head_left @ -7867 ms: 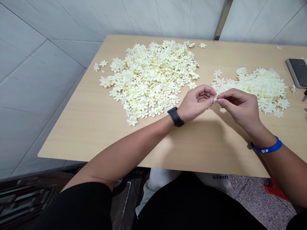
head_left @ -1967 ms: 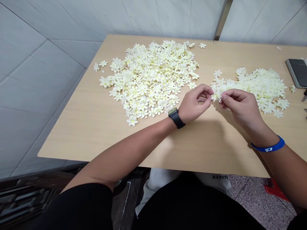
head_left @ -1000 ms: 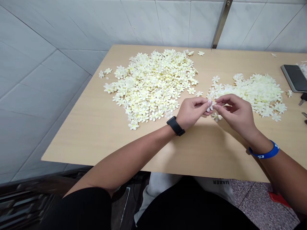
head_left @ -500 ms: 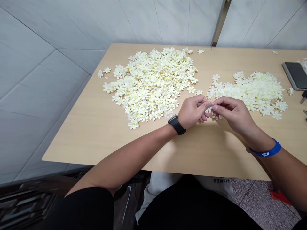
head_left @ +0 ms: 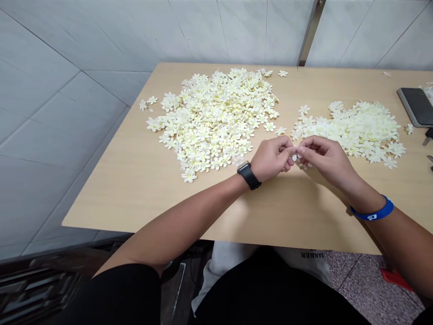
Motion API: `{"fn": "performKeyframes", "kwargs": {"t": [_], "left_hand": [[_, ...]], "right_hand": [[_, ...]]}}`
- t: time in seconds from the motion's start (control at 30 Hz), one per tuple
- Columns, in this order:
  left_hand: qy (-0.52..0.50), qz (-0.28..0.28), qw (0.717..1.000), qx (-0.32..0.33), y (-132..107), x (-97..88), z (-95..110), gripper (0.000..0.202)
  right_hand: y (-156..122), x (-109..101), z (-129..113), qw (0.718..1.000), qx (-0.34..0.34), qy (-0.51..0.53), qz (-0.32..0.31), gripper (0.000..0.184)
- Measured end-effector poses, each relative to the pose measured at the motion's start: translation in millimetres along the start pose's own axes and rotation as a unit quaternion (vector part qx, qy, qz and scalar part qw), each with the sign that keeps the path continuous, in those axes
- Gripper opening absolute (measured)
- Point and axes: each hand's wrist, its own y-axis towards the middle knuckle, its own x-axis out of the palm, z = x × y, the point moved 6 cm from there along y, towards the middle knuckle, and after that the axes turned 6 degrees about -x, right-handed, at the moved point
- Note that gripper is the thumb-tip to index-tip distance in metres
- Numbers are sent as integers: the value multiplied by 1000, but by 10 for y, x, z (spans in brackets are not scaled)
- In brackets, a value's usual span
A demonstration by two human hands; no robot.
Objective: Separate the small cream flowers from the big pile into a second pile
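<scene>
Spreading at six o'clock from the hands, black clothing (head_left: 270, 293) lies nearest, with pale grey cloth (head_left: 223, 257) beside it. Towards five o'clock a red object (head_left: 396, 279) shows against a speckled floor (head_left: 358, 280). Bare forearms (head_left: 186, 216) cross the near edge of a wood-coloured table (head_left: 142, 194), carrying a black watch (head_left: 249, 175) at eight o'clock and a blue band (head_left: 372, 210) at four.

The left hand (head_left: 272, 155) and right hand (head_left: 323, 155) meet at their fingertips, thumbs and forefingers pinched narrow on a small white flower (head_left: 294, 158) between them. It probably sits in both pinches, though the fingers hide most of it and only a few petals show.

Just beyond the right hand, between two and three o'clock, lies the smaller heap of pale flowers (head_left: 358, 128); a black-headed key (head_left: 428, 135) is well out at three, and a phone (head_left: 417, 107) slightly above it. The larger heap (head_left: 216, 117) spreads towards ten o'clock. At twelve, a single blossom (head_left: 283, 73) rests near the table's back edge, below a tiled wall (head_left: 203, 31) bearing a metal strip (head_left: 309, 36).
</scene>
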Motion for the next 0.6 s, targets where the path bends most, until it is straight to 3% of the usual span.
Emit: {"fn": "performKeyframes", "kwargs": {"t": [0.1,0.2,0.43,0.6], "left_hand": [[10,1,1000,3,-2,-2,0,40],[-28,-8,999,-21,21,-2,-26,44],[-109,-38,992,-52,96,-15,-84,28],[-108,-21,992,-58,103,-35,-84,21]], "right_hand": [[-7,51,39,998,29,33,-37,41],[10,24,52,998,28,54,-33,43],[60,-111,85,999,17,40,-3,43],[59,-169,76,1000,-7,-22,8,38]]}}
